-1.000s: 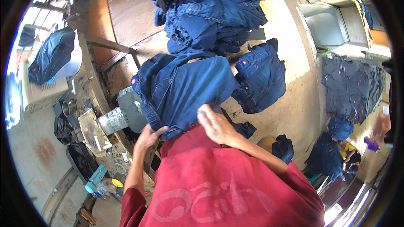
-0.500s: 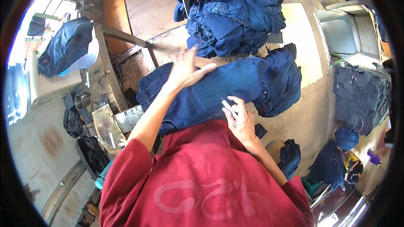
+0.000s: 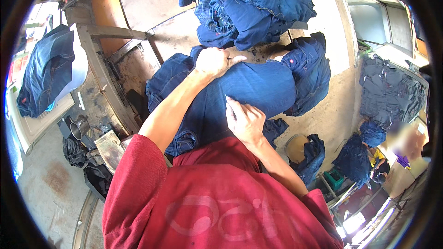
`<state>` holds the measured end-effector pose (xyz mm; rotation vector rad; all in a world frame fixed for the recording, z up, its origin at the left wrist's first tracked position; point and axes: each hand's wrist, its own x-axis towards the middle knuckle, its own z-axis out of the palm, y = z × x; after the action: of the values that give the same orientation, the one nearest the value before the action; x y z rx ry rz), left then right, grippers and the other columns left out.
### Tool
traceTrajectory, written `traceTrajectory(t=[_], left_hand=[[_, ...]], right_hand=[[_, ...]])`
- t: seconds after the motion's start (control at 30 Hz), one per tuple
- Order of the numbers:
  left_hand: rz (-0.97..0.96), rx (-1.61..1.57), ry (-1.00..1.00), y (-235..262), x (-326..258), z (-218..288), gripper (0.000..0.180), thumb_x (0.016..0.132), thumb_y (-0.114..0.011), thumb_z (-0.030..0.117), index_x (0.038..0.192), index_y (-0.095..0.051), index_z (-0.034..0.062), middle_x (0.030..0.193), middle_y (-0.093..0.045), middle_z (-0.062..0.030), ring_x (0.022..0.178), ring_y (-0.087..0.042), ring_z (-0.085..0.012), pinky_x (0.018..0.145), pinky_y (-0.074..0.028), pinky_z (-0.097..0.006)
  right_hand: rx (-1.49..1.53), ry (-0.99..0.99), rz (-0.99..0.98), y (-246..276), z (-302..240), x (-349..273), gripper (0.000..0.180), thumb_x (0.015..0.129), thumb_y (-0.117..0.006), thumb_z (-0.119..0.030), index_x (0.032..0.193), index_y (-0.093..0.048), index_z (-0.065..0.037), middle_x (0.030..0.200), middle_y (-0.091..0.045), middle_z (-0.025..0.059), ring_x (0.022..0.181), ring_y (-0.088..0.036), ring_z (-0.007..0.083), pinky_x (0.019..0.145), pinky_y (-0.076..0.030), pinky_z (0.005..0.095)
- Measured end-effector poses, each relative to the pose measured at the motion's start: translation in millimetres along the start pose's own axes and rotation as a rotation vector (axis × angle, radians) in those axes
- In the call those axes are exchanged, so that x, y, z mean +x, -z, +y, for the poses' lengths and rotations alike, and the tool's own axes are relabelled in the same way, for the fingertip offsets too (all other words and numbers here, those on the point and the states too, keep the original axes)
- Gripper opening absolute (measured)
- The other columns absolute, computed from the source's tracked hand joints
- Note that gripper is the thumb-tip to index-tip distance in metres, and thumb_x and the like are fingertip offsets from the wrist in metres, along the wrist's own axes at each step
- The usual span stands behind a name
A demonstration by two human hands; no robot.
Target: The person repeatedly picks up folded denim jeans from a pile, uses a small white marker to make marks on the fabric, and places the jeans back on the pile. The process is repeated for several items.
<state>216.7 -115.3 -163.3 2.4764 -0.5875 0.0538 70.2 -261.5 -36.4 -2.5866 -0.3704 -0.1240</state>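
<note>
The left hand (image 3: 213,61) lay closed, knuckles up, on the far edge of dark blue jeans (image 3: 258,90) stretched left to right across the tabletop (image 3: 323,110), while the nearer right hand (image 3: 244,121) pressed flat, fingers spread, on their near edge.

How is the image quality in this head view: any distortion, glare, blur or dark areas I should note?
Head view: strong fisheye bending, with a black ring around the rim; the wooden frame curves visibly. Daylight is bright and even on the jeans under the left hand and right hand, both sharp. Glare blows out the lower right corner; a co-worker at the right edge is blurred.
</note>
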Motion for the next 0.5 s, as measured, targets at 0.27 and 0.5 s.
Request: traceTrajectory(t=[0.27, 0.5], left_hand=[[0.194, -0.021, -0.031, 0.8, -2.4, 4.8, 0.058, 0.101, -0.076, 0.051, 0.063, -0.072, 0.0066, 0.052, -0.064, -0.0136, 0.045, -0.067, -0.0305, 0.046, -0.054, -0.040], [0.184, 0.000, 0.005, -4.8, -3.6, 3.3, 0.048, 0.103, -0.077, 0.040, 0.067, -0.078, 0.0077, 0.053, -0.066, -0.0143, 0.046, -0.068, -0.0310, 0.048, -0.056, -0.041]], right_hand=[[-0.077, -0.067, -0.129, -8.5, -0.6, -0.3, 0.018, 0.093, -0.077, -0.015, 0.111, -0.077, -0.012, 0.070, -0.070, 0.0007, 0.058, -0.066, 0.0199, 0.057, -0.056, 0.0361], [0.031, -0.114, -0.069, 26.4, -7.8, -35.4, 0.020, 0.091, -0.079, -0.009, 0.111, -0.080, -0.011, 0.076, -0.074, 0.0025, 0.059, -0.069, 0.0209, 0.055, -0.056, 0.0353]])
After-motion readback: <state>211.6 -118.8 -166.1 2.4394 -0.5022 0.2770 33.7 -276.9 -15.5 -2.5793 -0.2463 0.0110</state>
